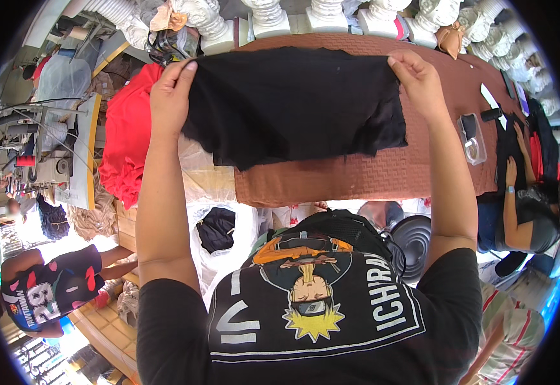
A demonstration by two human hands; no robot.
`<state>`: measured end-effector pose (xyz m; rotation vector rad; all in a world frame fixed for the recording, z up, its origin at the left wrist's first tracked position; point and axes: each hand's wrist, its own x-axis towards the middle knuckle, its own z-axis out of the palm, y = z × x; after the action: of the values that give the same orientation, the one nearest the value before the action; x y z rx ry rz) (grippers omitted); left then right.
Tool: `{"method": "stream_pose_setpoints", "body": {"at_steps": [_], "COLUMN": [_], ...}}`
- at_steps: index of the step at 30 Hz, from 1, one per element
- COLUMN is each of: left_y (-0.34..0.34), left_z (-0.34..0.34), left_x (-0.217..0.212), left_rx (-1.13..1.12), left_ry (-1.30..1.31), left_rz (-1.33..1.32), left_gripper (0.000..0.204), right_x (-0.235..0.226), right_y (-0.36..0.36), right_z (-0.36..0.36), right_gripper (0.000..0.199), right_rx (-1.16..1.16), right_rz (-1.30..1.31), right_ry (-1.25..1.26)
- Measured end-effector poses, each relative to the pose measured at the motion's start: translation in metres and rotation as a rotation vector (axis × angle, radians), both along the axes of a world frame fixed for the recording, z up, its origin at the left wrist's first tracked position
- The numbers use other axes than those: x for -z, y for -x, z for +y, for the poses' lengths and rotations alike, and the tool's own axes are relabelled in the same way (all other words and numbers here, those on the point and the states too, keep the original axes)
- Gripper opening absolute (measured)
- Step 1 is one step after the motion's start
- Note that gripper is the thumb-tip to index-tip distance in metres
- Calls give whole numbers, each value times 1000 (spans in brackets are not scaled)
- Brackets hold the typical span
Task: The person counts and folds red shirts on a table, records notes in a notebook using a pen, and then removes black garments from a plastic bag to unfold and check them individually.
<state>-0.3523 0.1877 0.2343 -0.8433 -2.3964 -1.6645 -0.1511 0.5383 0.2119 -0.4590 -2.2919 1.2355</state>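
Note:
A piece of black fabric (292, 102) hangs stretched between my two raised hands, its lower edge uneven and frayed. My left hand (172, 90) pinches the upper left corner between thumb and fingers. At the upper right corner, my right hand (416, 80) grips the cloth in the same way. Behind and below the fabric lies a table with a brown cover (331, 183). A heap of red fabric (129, 135) sits just left of my left forearm.
Right of the table's middle are a clear plastic box (471, 138) and a knife (491, 102). A person (524, 218) works with black cloth at the right end. White balusters (267, 16) line the far side. Sewing machinery (55, 147) stands left. An open white bag (196, 240) holds black cloth.

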Motion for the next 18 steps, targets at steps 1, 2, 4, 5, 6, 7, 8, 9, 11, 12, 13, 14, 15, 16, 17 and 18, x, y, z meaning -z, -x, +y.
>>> {"method": "stream_pose_setpoints", "body": {"at_steps": [1,2,4,5,6,7,8,9,11,12,13,14,15,16,17,18], "left_y": [-1,-4,-19,-34,-44,-54,-65,-79,-108,-115,-125,-133,-142,-149,-147,-143], "left_z": [5,8,10,11,8,4,-9,-14,-12,-20,-26,-34,-37,-38,-41,-46], "left_x": [-6,-11,-21,-25,-19,-10,4,15,30,60,80,103,114,123,132,140], "left_rx": [-25,-35,-56,-139,-138,-131,-64,235,341,400,420,440,449,459,430,400], "left_ry": [-34,-126,-312,-248,-167,-85,54,53,276,252,321,387,452,511,509,506], "left_rz": [16,-1,-34,-72,-47,-20,37,-18,-115,-216,-258,-298,-345,-388,-355,-322], "left_gripper": [24,24,23,23,23,23,18,13,10,10,11,12,12,12,12,12], "right_x": [-1,-3,-9,-10,-7,-4,2,12,38,51,64,77,91,104,106,106], "right_y": [1,1,-8,-16,-27,-44,-55,-68,-92,-101,-108,-113,-116,-119,-119,-118], "right_z": [3,5,6,7,8,12,13,14,13,11,9,7,4,1,-1,-3], "right_gripper": [18,18,18,18,17,16,15,13,11,11,11,12,12,12,13,13], "right_rx": [10,20,0,-5,-57,-105,-172,-207,-282,-280,-283,-285,-298,-310,-321,-309], "right_rz": [18,38,97,121,81,44,9,-40,-147,-264,-378,-493,-528,-562,-591,-570], "right_ry": [82,164,128,107,148,188,238,235,237,181,127,74,35,-10,-56,-39]}}
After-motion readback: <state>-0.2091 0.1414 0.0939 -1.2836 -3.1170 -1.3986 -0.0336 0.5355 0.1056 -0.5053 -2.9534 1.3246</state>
